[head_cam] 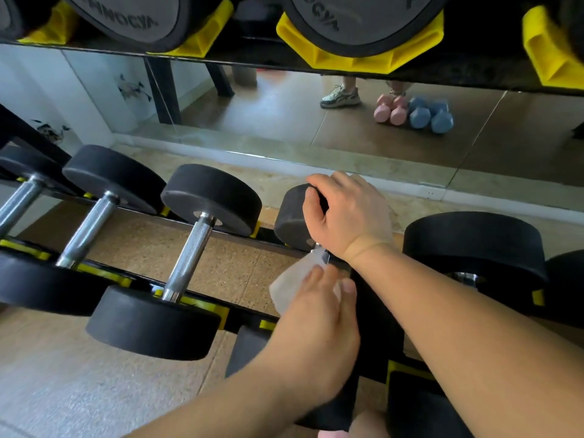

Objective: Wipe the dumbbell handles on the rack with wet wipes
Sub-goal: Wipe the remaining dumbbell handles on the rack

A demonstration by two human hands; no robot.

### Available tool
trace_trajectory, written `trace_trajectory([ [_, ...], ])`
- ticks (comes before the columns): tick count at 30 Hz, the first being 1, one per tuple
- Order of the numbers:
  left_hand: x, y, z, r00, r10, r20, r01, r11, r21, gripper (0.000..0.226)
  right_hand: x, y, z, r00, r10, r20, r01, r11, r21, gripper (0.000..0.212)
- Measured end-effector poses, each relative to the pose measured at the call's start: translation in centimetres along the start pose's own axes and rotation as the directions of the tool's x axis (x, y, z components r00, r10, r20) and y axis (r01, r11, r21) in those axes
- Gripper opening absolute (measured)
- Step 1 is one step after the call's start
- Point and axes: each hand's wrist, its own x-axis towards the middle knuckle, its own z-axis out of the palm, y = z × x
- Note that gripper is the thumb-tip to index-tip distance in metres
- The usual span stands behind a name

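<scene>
White wet wipe (287,287) pinched in left hand (316,330) — right hand (350,213) curled round black dumbbell head (290,218).

Lower tier: five black dumbbells (189,254), plus a sixth black head (565,279) cut by the right edge. Upper tier: four large grey-faced heads (363,17), the two outermost cut off. In the mirror: two pink dumbbells (390,109), two blue dumbbells (431,116), one sneaker (340,96). Two hands: left hand (319,320), right hand (347,216). One wipe (290,282).
</scene>
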Motion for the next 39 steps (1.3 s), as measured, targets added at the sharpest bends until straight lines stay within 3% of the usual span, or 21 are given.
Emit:
trace_trajectory([
  [3,1.2,-1.1,-2.7,0.992,-0.081,-0.097,0.080,0.997,-0.012,0.059,-0.1,0.0,0.0,1.000,-0.010,0.020,0.010,1.000,-0.001,0.037],
  [6,3.0,-1.8,-3.8,0.969,-0.133,-0.208,0.134,0.991,-0.010,0.059,0.1,-0.1,0.0,0.999,-0.012,0.039,0.012,1.000,-0.016,0.040],
  [10,3.9,-1.6,-2.1,0.998,-0.011,0.057,-0.001,0.978,0.209,0.047,0.0,-0.2,-0.3,1.000,-0.006,0.029,0.006,1.000,-0.015,0.040],
  [13,3.0,-1.1,-1.4,0.949,-0.064,0.310,-0.062,0.923,0.380,0.051,0.0,-0.1,-0.6,0.999,-0.020,0.044,0.020,1.000,-0.015,0.040],
  [15,1.8,-0.8,-1.4,0.913,-0.142,0.383,-0.044,0.898,0.438,0.047,0.1,-0.2,-0.6,0.999,-0.015,0.041,0.015,1.000,-0.011,0.039],
  [17,0.7,-0.7,-1.6,0.924,-0.162,0.347,0.013,0.919,0.394,0.040,0.0,-0.2,-0.6,0.999,-0.002,0.054,0.003,1.000,-0.016,0.039],
  [20,-0.3,-1.0,-2.4,0.979,-0.022,0.202,-0.005,0.991,0.133,0.035,0.0,-0.4,-1.1,0.994,0.039,0.107,-0.037,0.999,-0.018,0.042],
  [23,-1.6,-0.7,-3.7,0.973,0.098,0.211,-0.122,0.987,0.103,0.041,0.5,-0.9,-2.0,0.956,0.097,0.276,-0.096,0.995,-0.016,0.041],
  [26,-1.7,-1.0,-4.7,0.965,0.228,0.127,-0.244,0.961,0.127,0.034,0.2,-1.6,-4.4,0.848,0.178,0.499,-0.252,0.964,0.085,0.042],
  [27,-1.5,-1.0,-5.0,0.964,0.256,0.077,-0.264,0.958,0.116,0.031,-0.3,-2.0,-5.7,0.814,0.195,0.547,-0.355,0.913,0.202,0.038],
  [29,-1.0,-1.1,-5.6,0.957,0.289,0.010,-0.289,0.956,0.059,0.027,-2.3,-2.7,-8.7,0.756,0.168,0.633,-0.553,0.681,0.480,0.032],
  [32,-1.0,-0.7,-5.9,0.946,0.324,-0.014,-0.320,0.928,-0.190,0.028,-5.8,-2.6,-11.3,0.743,0.050,0.668,-0.628,0.398,0.669,0.029],
  [34,-1.2,-0.2,-6.0,0.936,0.351,-0.041,-0.343,0.874,-0.345,0.029,-7.3,-1.8,-11.6,0.714,0.008,0.700,-0.674,0.280,0.684,0.041],
  [37,-1.2,-0.2,-5.8,0.956,0.278,-0.097,-0.292,0.851,-0.436,0.029,-9.2,-1.1,-11.1,0.601,-0.060,0.797,-0.787,0.127,0.603,0.071],
  [39,-1.1,-0.2,-5.6,0.964,0.255,-0.078,-0.262,0.850,-0.458,0.029,-10.1,-1.4,-10.7,0.549,-0.041,0.835,-0.830,0.096,0.550,0.062],
])
